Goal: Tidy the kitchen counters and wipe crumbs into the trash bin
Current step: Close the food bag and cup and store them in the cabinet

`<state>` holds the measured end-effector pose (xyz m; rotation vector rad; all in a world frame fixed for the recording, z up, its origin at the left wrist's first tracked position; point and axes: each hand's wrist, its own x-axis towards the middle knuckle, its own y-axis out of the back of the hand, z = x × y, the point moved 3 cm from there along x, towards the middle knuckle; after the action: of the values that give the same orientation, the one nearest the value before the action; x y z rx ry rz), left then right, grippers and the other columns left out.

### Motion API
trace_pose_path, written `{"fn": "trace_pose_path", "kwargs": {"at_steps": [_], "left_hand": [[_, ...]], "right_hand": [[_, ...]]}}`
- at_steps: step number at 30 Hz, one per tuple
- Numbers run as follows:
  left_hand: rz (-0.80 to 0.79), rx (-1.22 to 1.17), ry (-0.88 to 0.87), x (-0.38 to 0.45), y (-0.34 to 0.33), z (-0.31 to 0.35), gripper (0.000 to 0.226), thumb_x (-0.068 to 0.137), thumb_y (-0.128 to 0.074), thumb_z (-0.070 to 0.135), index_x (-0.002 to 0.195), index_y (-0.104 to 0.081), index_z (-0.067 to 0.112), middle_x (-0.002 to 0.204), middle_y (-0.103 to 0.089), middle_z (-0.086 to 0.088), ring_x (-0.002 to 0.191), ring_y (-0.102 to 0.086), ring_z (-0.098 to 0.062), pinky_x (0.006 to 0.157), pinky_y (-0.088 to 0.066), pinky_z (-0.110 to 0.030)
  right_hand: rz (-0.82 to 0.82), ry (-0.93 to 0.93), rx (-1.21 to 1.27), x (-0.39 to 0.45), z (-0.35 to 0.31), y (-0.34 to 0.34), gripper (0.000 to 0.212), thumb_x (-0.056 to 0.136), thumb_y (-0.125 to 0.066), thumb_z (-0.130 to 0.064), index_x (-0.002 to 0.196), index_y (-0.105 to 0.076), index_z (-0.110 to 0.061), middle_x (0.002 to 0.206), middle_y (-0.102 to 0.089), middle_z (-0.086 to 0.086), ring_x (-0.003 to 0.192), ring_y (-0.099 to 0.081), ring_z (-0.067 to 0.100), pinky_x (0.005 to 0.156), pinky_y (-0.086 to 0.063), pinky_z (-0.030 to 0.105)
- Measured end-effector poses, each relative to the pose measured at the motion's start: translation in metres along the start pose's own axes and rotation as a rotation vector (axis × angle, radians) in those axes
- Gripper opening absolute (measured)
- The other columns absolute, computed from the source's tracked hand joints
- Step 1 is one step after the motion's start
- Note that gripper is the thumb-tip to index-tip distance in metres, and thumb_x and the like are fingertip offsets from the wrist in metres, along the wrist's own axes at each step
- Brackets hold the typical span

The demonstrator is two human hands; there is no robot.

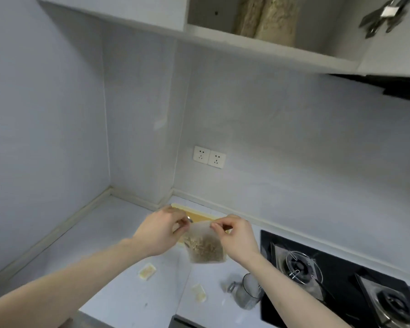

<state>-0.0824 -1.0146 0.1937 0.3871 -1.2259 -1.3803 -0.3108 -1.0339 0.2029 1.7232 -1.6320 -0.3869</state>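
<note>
Nearest us, a glass jar point(247, 292) and two small packets point(147, 271) lie on the worktop point(109, 235), below the clear bag point(205, 245). We hold that bag of crumbs off the worktop, left hand point(161, 229) and right hand point(234, 235) each pinching a top corner, probably to keep its mouth up. Behind the bag lies a yellow board point(199, 214).

I can't identify the shiny object point(189, 218) at my left hand's point(160, 233) fingertips; the yellow board point(199, 215) behind both hands is mostly hidden.
</note>
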Motion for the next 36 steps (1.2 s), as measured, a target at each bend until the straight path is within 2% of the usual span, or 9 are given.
{"fn": "trace_pose_path", "kwargs": {"at_steps": [9,12,15,19,21,24,26,29,36], "left_hand": [[0.178,0.168,-0.188,0.074,0.11,0.044,0.005,0.09,-0.059,0.024,0.088,-0.058,0.028,0.088,-0.061,0.013,0.091,-0.057,-0.015,0.067,-0.043,-0.028],[0.255,0.29,-0.274,0.104,0.164,0.067,0.005,0.088,-0.06,0.024,0.086,-0.056,0.028,0.084,-0.062,0.011,0.087,-0.058,-0.018,0.068,-0.048,-0.031],[0.37,0.399,-0.359,0.131,0.218,0.094,0.008,0.085,-0.065,0.024,0.083,-0.057,0.027,0.081,-0.063,0.009,0.083,-0.058,-0.019,0.066,-0.042,-0.029],[0.465,0.475,-0.398,0.161,0.275,0.125,0.004,0.087,-0.062,0.024,0.085,-0.059,0.025,0.086,-0.066,0.007,0.087,-0.058,-0.02,0.069,-0.038,-0.03],[0.497,0.48,-0.407,0.176,0.299,0.137,0.002,0.09,-0.058,0.024,0.088,-0.058,0.024,0.09,-0.066,0.005,0.089,-0.058,-0.022,0.072,-0.043,-0.032],[0.545,0.48,-0.401,0.195,0.328,0.151,0.002,0.094,-0.054,0.026,0.092,-0.054,0.025,0.093,-0.063,0.004,0.09,-0.056,-0.022,0.069,-0.041,-0.033],[0.593,0.488,-0.388,0.207,0.344,0.158,0.003,0.095,-0.054,0.027,0.092,-0.053,0.026,0.092,-0.062,0.005,0.09,-0.056,-0.022,0.066,-0.038,-0.032],[0.643,0.476,-0.377,0.22,0.362,0.165,0.004,0.093,-0.055,0.031,0.092,-0.054,0.027,0.092,-0.061,0.007,0.088,-0.057,-0.021,0.064,-0.037,-0.032],[0.651,0.349,-0.2,0.245,0.382,0.168,0.012,0.089,-0.049,0.043,0.088,-0.053,0.032,0.087,-0.058,0.012,0.079,-0.055,-0.019,0.062,-0.04,-0.033]], "right_hand": [[0.186,0.194,0.003,0.044,-0.092,0.08,0.008,0.088,-0.077,-0.03,0.081,-0.081,-0.032,0.08,-0.072,-0.015,0.08,-0.066,0.003,0.071,-0.049,0.017],[0.268,0.276,0.038,0.062,-0.131,0.115,0.009,0.088,-0.078,-0.029,0.08,-0.081,-0.027,0.078,-0.074,-0.013,0.075,-0.067,0.005,0.072,-0.053,0.027],[0.374,0.373,0.06,0.079,-0.173,0.152,0.013,0.088,-0.078,-0.027,0.079,-0.082,-0.019,0.075,-0.075,-0.008,0.072,-0.069,0.009,0.072,-0.054,0.035],[0.477,0.417,0.09,0.102,-0.22,0.197,0.012,0.087,-0.079,-0.029,0.085,-0.083,-0.018,0.08,-0.077,-0.01,0.069,-0.067,-0.003,0.07,-0.054,0.022],[0.515,0.435,0.107,0.113,-0.241,0.215,0.011,0.088,-0.078,-0.03,0.089,-0.083,-0.019,0.08,-0.075,-0.013,0.069,-0.064,-0.007,0.067,-0.049,0.015],[0.598,0.47,0.137,0.124,-0.268,0.236,0.013,0.091,-0.076,-0.03,0.092,-0.083,-0.02,0.084,-0.077,-0.013,0.074,-0.066,-0.003,0.07,-0.051,0.017],[0.655,0.484,0.167,0.13,-0.283,0.247,0.014,0.092,-0.075,-0.03,0.094,-0.083,-0.02,0.077,-0.072,-0.02,0.072,-0.065,-0.009,0.072,-0.05,0.015],[0.724,0.476,0.185,0.139,-0.3,0.259,0.018,0.093,-0.072,-0.032,0.084,-0.082,-0.021,0.065,-0.065,-0.024,0.061,-0.06,-0.012,0.065,-0.045,0.011],[0.856,0.362,0.321,0.161,-0.319,0.278,0.024,0.095,-0.066,-0.032,0.088,-0.081,-0.015,0.082,-0.077,-0.002,0.082,-0.071,0.016,0.074,-0.049,0.023]]}}
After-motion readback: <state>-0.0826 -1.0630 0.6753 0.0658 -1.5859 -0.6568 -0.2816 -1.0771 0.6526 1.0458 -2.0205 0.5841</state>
